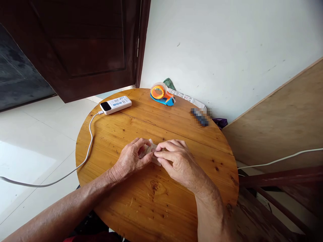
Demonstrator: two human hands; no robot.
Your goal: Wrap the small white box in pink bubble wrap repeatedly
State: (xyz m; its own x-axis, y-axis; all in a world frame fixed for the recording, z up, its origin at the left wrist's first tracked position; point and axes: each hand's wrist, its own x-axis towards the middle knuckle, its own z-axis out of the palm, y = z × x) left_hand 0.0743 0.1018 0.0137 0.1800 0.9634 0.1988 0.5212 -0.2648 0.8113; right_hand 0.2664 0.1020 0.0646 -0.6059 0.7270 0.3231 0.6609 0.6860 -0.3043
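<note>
My left hand (131, 158) and my right hand (176, 161) meet at the middle of a round wooden table (156, 198). Both pinch a small pale folded piece, perhaps paper or clear wrapping (150, 148), which lies on the tabletop between the fingertips. Most of the piece is hidden under my fingers, so I cannot tell exactly what it is.
A white power bank (116, 104) with a white cable (88, 148) lies at the table's far left. An orange and blue tape dispenser (161, 93) stands at the far edge, a dark blurred object (200, 117) to its right. A wall, a dark door and a leaning board surround the table.
</note>
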